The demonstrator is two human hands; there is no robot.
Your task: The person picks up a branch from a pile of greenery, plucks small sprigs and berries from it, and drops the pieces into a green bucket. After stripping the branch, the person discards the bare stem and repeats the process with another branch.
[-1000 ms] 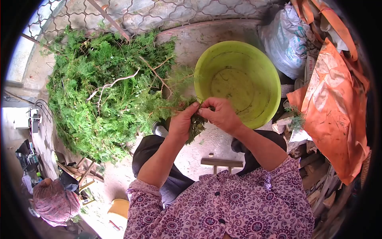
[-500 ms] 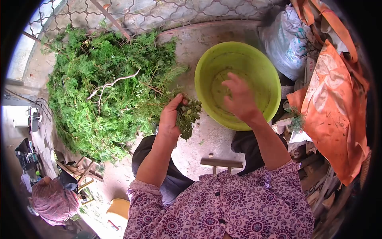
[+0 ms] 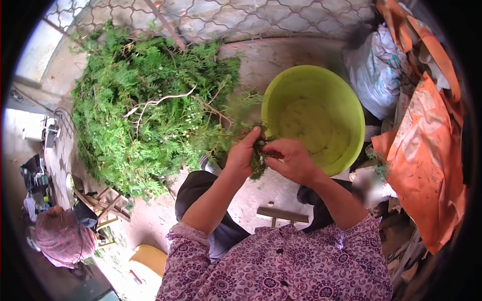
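Observation:
My left hand (image 3: 243, 154) is closed on a green leafy sprig (image 3: 258, 168), just left of the yellow-green basin (image 3: 314, 120). My right hand (image 3: 292, 161) meets it there, thumb and fingers pinched at the sprig; a small pale bit shows by the fingertips, too small to name. Small dark bits lie on the basin's floor. A large heap of green branches (image 3: 150, 135) spreads to the left, with a bare forked stick (image 3: 158, 102) on top.
A white sack (image 3: 376, 70) and an orange sheet (image 3: 427, 170) lie at the right. A metal lattice (image 3: 241, 20) runs behind. Near my knees is a small wooden piece (image 3: 282, 214). Another person (image 3: 63, 237) is at the lower left, near a yellow container (image 3: 149, 258).
My right hand has moved from over the basin to the sprig in my left hand, and its fingers have closed. The whole view has shifted slightly.

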